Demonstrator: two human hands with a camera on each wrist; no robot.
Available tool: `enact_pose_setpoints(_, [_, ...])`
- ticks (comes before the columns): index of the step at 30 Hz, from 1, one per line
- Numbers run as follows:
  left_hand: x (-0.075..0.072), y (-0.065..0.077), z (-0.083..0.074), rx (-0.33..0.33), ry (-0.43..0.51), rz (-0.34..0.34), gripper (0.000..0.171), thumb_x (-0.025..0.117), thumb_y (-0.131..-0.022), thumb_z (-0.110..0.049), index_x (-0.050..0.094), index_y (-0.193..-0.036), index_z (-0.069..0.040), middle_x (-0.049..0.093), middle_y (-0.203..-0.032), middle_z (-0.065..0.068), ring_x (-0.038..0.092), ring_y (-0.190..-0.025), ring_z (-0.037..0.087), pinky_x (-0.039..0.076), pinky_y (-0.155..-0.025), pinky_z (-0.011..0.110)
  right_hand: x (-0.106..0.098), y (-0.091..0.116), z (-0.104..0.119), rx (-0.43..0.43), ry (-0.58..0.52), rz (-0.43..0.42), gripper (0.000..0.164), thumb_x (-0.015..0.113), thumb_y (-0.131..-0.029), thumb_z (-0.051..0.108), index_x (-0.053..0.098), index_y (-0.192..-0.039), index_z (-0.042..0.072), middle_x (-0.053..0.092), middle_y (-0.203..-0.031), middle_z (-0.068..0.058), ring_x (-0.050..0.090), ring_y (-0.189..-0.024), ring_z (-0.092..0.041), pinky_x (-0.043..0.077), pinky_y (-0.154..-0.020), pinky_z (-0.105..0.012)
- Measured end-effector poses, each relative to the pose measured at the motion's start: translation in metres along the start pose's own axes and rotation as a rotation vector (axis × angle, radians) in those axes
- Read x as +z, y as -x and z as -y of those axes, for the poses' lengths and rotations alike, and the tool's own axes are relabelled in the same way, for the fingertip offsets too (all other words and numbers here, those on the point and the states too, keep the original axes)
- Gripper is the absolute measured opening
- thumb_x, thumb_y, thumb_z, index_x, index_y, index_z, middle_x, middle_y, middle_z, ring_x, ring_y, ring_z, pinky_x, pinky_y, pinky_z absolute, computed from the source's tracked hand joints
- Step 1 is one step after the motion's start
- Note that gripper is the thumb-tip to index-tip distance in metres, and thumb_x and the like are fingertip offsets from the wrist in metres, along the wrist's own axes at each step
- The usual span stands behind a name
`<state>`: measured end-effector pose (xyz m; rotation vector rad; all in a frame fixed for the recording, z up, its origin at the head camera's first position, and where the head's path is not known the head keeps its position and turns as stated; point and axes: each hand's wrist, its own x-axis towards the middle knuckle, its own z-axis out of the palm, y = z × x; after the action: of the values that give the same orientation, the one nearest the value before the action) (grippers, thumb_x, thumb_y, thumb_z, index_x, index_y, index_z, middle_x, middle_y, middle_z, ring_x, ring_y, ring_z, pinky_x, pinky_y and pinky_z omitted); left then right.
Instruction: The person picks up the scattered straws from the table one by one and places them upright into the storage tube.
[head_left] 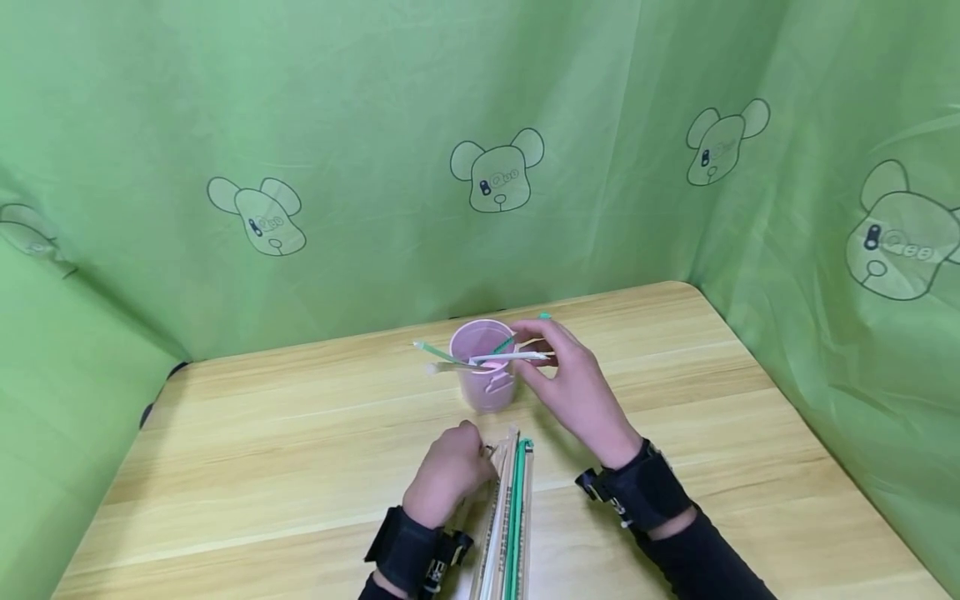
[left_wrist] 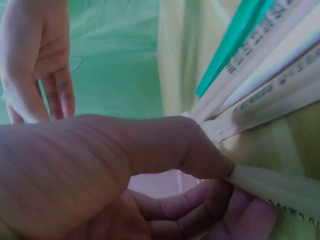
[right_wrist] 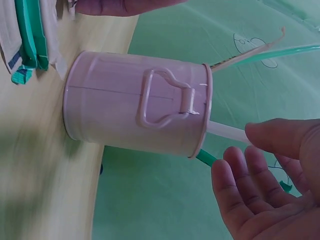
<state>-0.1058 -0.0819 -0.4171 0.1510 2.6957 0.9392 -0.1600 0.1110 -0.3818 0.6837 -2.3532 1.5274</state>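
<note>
Pink bucket (head_left: pixel 480 393) stands at one o'clock from your left hand (head_left: pixel 448 468) and nine o'clock from your right hand (head_left: pixel 579 390), which pinches a white straw (right_wrist: pixel 227 131), while the left wrist view shows the left one pinching a paper-wrapped straw (left_wrist: pixel 279 187) that the head view largely hides.

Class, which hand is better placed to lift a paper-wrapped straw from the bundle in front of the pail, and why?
Probably the left hand: it pinches a paper-wrapped straw beside the bundle. The right hand is up by the top of the pink pail, at a white straw.
</note>
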Motion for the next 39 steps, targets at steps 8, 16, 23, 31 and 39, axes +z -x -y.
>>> enact_pose_setpoints(8, [-0.023,0.001,0.005,0.104,0.072,-0.086,0.033,0.066,-0.092,-0.001,0.045,-0.070,-0.011,0.038,-0.065,-0.002,0.039,-0.057,0.015,0.033,-0.054,0.028,-0.002,0.000,0.004,-0.038,0.032,-0.009,0.034,0.074,-0.103,0.017,0.065,-0.135,0.011,0.068,-0.127,-0.008,0.067,-0.113,-0.020,0.056,-0.097,-0.041])
enact_pose_setpoints(16, [-0.039,0.005,-0.010,0.292,0.143,-0.294,0.008,0.064,-0.097,0.002,0.070,-0.095,-0.003,0.064,-0.091,0.005,0.060,-0.081,0.019,0.053,-0.068,0.032,-0.006,0.003,0.004,-0.053,0.036,-0.018,0.025,0.063,-0.110,0.027,0.069,-0.131,0.015,0.068,-0.124,0.000,0.064,-0.118,-0.017,0.055,-0.100,-0.043])
enact_pose_setpoints(23, [-0.056,0.016,-0.019,0.306,0.255,-0.411,0.014,0.072,-0.103,-0.009,0.075,-0.117,-0.006,0.069,-0.104,0.003,0.067,-0.096,0.020,0.061,-0.078,0.034,-0.010,0.012,0.000,-0.041,0.029,-0.028,0.034,0.060,-0.111,0.032,0.064,-0.140,0.014,0.064,-0.134,0.001,0.062,-0.122,-0.016,0.053,-0.103,-0.044])
enact_pose_setpoints(31, [-0.069,0.026,-0.020,0.458,0.322,-0.593,0.016,0.075,-0.101,-0.008,0.076,-0.117,-0.006,0.068,-0.107,0.002,0.067,-0.099,0.015,0.062,-0.084,0.035,-0.006,0.025,-0.006,0.049,-0.034,-0.104,0.040,0.041,-0.118,0.029,0.053,-0.150,0.010,0.066,-0.132,-0.008,0.065,-0.119,-0.027,0.051,-0.102,-0.049])
enact_pose_setpoints(39, [-0.078,0.036,-0.023,0.639,0.450,-0.737,0.016,0.075,-0.098,0.000,0.075,-0.114,-0.001,0.069,-0.110,0.004,0.068,-0.104,0.020,0.061,-0.087,0.031,0.001,0.037,-0.010,0.084,-0.010,-0.084,0.039,0.041,-0.117,0.031,0.056,-0.147,0.011,0.065,-0.133,-0.007,0.065,-0.116,-0.026,0.053,-0.100,-0.049])
